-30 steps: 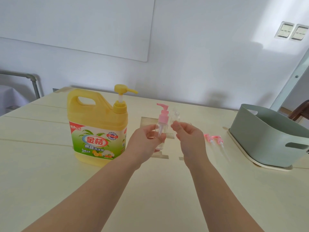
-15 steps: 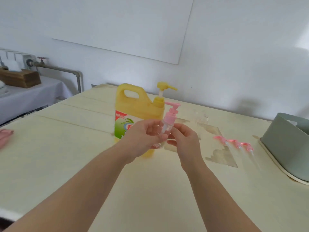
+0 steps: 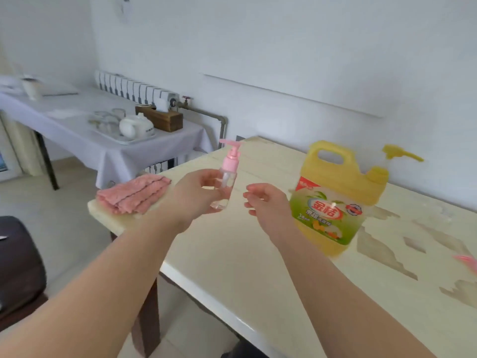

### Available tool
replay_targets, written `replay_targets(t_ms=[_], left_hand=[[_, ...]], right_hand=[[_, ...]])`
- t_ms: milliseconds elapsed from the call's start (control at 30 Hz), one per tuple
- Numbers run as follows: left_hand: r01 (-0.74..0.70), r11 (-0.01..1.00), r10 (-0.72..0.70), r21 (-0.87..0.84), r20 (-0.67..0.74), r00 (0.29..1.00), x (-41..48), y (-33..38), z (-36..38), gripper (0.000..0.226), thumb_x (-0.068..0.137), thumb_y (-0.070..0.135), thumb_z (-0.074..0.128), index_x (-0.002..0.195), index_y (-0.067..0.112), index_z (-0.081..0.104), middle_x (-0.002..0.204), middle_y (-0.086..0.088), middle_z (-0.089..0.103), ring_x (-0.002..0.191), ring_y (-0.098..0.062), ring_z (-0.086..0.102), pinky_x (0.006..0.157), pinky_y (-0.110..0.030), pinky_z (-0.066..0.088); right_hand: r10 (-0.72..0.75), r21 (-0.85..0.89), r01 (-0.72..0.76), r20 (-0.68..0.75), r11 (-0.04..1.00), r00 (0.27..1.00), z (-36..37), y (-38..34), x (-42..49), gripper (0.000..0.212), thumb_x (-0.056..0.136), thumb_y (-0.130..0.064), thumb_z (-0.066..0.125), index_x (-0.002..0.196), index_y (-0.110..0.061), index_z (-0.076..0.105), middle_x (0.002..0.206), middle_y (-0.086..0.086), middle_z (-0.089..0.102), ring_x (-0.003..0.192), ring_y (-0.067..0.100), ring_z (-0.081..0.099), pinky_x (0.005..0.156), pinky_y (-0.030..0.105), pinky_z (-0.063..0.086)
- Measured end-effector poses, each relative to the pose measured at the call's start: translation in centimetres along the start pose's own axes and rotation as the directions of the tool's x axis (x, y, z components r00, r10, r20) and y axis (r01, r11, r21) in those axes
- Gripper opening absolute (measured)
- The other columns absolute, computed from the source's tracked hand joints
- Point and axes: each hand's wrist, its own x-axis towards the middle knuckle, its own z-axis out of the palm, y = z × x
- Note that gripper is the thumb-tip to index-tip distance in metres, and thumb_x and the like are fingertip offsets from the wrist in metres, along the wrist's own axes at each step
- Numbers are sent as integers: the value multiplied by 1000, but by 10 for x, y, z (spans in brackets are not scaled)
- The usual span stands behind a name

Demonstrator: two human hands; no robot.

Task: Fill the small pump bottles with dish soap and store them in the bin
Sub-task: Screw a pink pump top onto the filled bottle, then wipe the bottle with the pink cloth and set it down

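Note:
My left hand grips a small clear pump bottle with a pink pump head, held upright above the table. My right hand hovers just right of the bottle, fingers curled and apart, holding nothing. The big yellow dish soap jug with a yellow pump stands on the cream table behind my right hand. A bit of a pink pump head shows at the right edge. The bin is out of view.
A folded pink cloth lies on the table's left corner. Beyond it stands a side table with a white cloth, a tray of cups and a wooden box. A dark seat is at lower left.
The view has swung left, so the bin has left the frame and the pink cloth and side table have come in. My right hand has let go of the bottle and moved slightly away.

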Motion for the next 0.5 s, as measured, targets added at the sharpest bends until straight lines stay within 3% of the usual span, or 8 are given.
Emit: replay_targets(t_ms=[133, 233, 300, 333, 433, 500], left_hand=[[47, 998, -42, 33, -143, 989, 7, -12, -63, 30, 81, 11, 70, 109, 19, 64, 98, -2, 68, 86, -20, 66, 74, -31, 57], [82, 992, -57, 96, -238, 970, 9, -18, -96, 32, 82, 16, 71, 112, 20, 62, 95, 0, 67, 69, -17, 64, 53, -24, 53], [108, 987, -72, 122, -272, 960, 10, -23, -112, 31, 81, 19, 72, 110, 23, 63, 97, 1, 68, 73, -23, 68, 63, -38, 59], [121, 986, -83, 118, -284, 955, 10, -25, -119, 31, 81, 18, 72, 111, 23, 63, 98, 2, 68, 78, -25, 69, 72, -44, 59], [125, 986, -89, 110, -289, 953, 9, -31, -133, 25, 86, 12, 66, 110, 20, 62, 91, 2, 68, 61, -17, 63, 59, -35, 55], [127, 989, -98, 80, -292, 952, 9, -34, -139, 19, 87, 10, 65, 100, 22, 62, 88, 1, 68, 65, -20, 62, 68, -38, 56]], right_hand=[[-32, -115, 47, 125, 992, 992, 71, 8, 22, 21, 90, -6, 58, 86, -25, 63, 84, -3, 64, 70, 13, 61, 74, 32, 51], [-47, -165, 81, 203, 983, 978, 118, 17, 33, 20, 91, -8, 56, 95, -23, 67, 89, -2, 62, 76, 14, 58, 71, 27, 49], [-44, -219, 100, 250, 970, 967, 143, 22, 37, 21, 92, -9, 55, 104, -19, 68, 91, -4, 59, 76, 10, 54, 68, 23, 44], [-41, -248, 113, 279, 962, 959, 155, 25, 39, 22, 92, -9, 55, 108, -17, 68, 93, -4, 60, 79, 10, 55, 71, 23, 43], [-98, -345, 228, 355, 910, 930, 189, 31, 44, 34, 87, -10, 58, 118, -20, 67, 114, 3, 61, 101, 17, 56, 93, 31, 45], [-109, -483, 310, 399, 819, 910, 205, 31, 44, 45, 83, -20, 61, 127, -30, 60, 132, 4, 52, 122, 22, 47, 104, 39, 40]])
